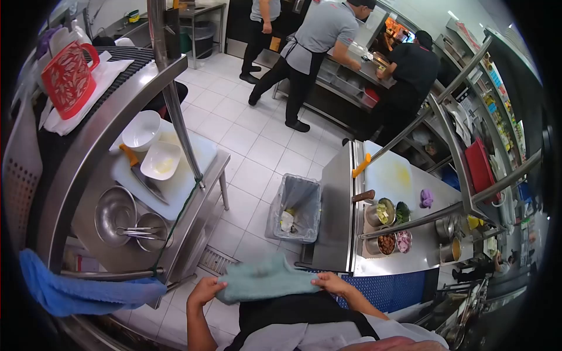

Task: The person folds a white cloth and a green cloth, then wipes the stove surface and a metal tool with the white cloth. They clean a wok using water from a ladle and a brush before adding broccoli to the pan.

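Note:
A grey-green cloth [266, 281] is stretched between my two hands in front of my dark apron. My left hand [208, 291] pinches its left end, and my right hand [329, 283] grips the right end. The cloth's upper edge is smeared by motion. Just beyond it stands a grey bin [294, 207] with a liner and some scraps inside. A blue towel [88, 289] hangs over a rail to the left of my left hand.
On the left table, a cutting board [196, 146] bears white bowls and a knife; metal bowls [115, 215] stand nearby. Right counter: another cutting board [386, 167], containers of chopped food [386, 244], a purple cloth [427, 198]. Several people [319, 41] stand at the back.

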Demonstrator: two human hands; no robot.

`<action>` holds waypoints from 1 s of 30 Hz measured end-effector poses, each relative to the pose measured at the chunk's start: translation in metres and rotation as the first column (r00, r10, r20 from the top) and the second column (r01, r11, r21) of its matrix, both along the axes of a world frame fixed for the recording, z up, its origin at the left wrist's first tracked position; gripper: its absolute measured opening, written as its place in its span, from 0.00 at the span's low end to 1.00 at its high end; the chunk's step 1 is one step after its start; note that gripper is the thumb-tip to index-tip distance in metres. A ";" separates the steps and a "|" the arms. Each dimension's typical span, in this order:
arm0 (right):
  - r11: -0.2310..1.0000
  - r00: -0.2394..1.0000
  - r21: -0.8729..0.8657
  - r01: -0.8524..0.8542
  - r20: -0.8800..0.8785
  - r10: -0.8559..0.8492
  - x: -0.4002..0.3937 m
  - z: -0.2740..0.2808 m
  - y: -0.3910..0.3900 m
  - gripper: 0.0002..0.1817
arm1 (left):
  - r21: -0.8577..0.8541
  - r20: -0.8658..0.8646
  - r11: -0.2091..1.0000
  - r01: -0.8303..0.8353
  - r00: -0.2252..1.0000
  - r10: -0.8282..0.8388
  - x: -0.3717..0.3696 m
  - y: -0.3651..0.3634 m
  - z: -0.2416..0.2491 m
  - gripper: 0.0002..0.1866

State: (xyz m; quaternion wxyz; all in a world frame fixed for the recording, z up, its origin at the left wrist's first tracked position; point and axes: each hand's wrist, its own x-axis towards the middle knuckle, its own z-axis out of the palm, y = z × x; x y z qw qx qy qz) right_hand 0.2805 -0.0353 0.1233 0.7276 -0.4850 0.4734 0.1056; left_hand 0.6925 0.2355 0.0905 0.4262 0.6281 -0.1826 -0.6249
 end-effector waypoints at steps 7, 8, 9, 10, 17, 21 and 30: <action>0.932 0.934 0.100 0.347 -0.130 -0.334 -0.089 -0.012 0.034 0.16 | 0.024 0.059 0.975 0.222 0.973 -0.223 -0.026 -0.036 -0.030 0.17; 0.908 0.914 0.118 0.402 -0.113 -0.390 -0.100 -0.009 0.039 0.15 | 0.041 0.047 0.962 0.271 0.961 -0.273 -0.033 -0.039 -0.042 0.18; 0.879 0.890 0.138 0.456 -0.095 -0.446 -0.113 -0.009 0.043 0.15 | 0.025 0.033 0.964 0.264 0.964 -0.265 -0.042 -0.043 -0.044 0.18; 0.846 0.861 0.160 0.508 -0.077 -0.503 -0.125 -0.011 0.048 0.15 | 0.010 0.021 0.966 0.260 0.965 -0.260 -0.052 -0.047 -0.046 0.18; 0.700 0.692 0.107 0.706 0.109 -0.714 -0.212 -0.015 0.074 0.12 | 0.001 -0.288 0.979 0.205 0.937 -0.196 -0.119 -0.079 -0.060 0.15; 0.584 0.508 0.111 0.804 0.381 -0.772 -0.271 0.002 0.081 0.12 | 0.003 -0.132 0.904 0.427 0.897 -0.423 -0.165 -0.107 -0.042 0.13; 0.283 0.316 -0.166 0.945 0.689 -0.652 -0.448 0.009 0.059 0.13 | -0.268 -0.043 0.912 0.310 0.942 -0.333 -0.359 -0.182 0.085 0.09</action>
